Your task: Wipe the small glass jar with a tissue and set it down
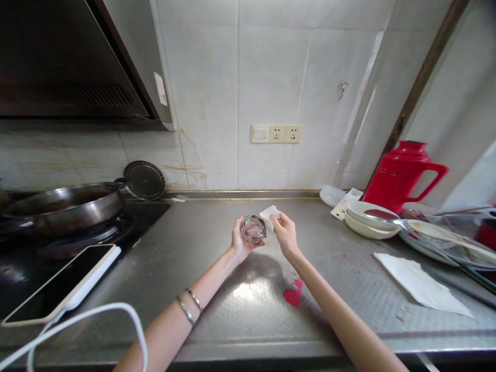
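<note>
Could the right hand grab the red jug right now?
Probably not: the right hand already pinches a small white tissue, and the red jug stands far off behind stacked plates.

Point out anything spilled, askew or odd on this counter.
A red splotch lies on the steel counter below the right forearm, like a spill or scrap; which, I cannot tell. A tablet lies partly across the stove beside the wok. A long spoon rests across stacked dishes.
</note>
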A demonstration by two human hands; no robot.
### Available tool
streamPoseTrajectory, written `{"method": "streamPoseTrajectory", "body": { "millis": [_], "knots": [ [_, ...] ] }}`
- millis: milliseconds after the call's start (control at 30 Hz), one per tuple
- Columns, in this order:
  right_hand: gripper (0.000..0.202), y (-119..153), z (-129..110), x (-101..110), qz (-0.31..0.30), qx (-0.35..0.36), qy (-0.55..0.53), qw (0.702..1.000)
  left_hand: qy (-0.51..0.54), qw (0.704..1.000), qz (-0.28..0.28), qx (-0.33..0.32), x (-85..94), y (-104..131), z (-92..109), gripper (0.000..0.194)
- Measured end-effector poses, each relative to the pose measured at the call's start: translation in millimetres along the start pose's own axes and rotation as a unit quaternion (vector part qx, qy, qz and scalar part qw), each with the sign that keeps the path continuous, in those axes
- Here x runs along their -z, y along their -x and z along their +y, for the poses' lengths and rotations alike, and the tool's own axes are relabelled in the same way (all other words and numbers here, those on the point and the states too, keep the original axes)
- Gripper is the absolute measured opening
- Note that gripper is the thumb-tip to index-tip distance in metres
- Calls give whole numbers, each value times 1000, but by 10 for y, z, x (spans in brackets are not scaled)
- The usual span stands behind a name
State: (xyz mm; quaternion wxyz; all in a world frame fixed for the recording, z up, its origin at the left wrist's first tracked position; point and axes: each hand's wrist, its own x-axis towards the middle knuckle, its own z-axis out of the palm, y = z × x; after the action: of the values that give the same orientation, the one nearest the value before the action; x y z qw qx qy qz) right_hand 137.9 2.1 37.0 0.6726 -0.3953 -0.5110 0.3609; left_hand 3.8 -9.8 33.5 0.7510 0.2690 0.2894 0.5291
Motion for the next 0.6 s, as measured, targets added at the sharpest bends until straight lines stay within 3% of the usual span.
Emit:
{"method": "streamPoseTrajectory", "body": {
  "millis": [133,300,400,600],
  "knots": [
    [32,141,-9,-7,-91,64,68,991,11,1000,-22,-5,-14,7,21,55],
    [32,144,-47,58,-210,61,59,974,51,999,1,-6,-15,16,60,53],
    [36,43,43,110,-189,49,50,980,45,999,9,12,-2,10,67,53],
    [42,-116,259,216,-58,11,48,997,-54,998,20,-7,58,-65,33,50]
  ]
}}
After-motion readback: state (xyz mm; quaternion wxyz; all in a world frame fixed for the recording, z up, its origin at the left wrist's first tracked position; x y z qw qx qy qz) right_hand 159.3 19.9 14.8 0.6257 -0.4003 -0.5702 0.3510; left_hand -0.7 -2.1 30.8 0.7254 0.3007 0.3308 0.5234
